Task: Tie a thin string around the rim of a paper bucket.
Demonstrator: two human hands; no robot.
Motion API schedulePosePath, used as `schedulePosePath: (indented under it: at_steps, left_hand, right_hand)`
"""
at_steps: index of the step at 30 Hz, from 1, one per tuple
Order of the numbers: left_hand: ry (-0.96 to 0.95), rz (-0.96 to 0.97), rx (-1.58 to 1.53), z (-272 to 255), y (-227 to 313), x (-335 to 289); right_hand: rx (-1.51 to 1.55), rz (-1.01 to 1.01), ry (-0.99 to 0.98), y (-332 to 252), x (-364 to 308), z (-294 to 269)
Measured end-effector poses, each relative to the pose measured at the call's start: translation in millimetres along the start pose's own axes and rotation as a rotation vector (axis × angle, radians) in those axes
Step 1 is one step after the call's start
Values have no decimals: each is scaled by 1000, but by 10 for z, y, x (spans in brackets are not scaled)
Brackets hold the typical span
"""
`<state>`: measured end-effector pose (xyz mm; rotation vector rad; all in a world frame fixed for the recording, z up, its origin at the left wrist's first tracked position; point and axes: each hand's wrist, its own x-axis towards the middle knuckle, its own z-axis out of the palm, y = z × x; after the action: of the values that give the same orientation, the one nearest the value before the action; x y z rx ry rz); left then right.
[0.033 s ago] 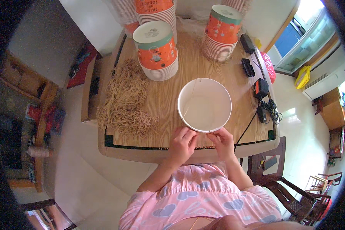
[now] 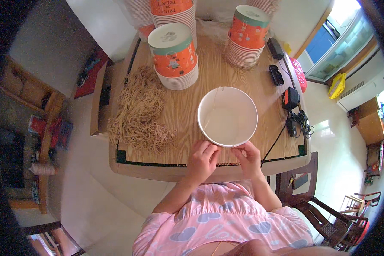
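A white-lined paper bucket (image 2: 228,117) stands at the table's near edge with its open mouth facing me. A thin tan cord (image 2: 213,106) runs from its far rim across the mouth to the near left rim. My left hand (image 2: 203,160) is closed at the near rim, thumb and fingers pressed together; what they pinch is hidden behind the fingers. Beside it, my right hand (image 2: 247,160) pinches at the rim, where a short bit of cord shows by the fingertips. Left of the bucket lies a loose heap of tan cords (image 2: 138,113).
Upside-down stacks of orange and green paper buckets (image 2: 173,59) stand behind, with another stack (image 2: 247,36) at the back right. Black adapters (image 2: 290,98) and coiled cables (image 2: 304,121) line the wooden table's (image 2: 187,111) right side. A dark wooden chair (image 2: 292,187) is at near right.
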<state>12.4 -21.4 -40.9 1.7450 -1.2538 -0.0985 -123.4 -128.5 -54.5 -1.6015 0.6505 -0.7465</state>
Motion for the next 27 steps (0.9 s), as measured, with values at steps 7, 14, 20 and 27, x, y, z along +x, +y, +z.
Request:
schedulePosePath:
  at_steps: [7,14,20,27]
  left_hand:
    - [-68,85,70,-47,19,71]
    - [-76,128,100,5,16,38]
    - [-91,156,90,26,72,16]
    - [-85,162,107,23,104,-6]
  right_hand:
    - [-172,-68,-20,-10,38,-28]
    - [175,72,350,-6,-116,34]
    - [151,164,78,45,-149,139]
    - [262,313,51,-8,-52,194]
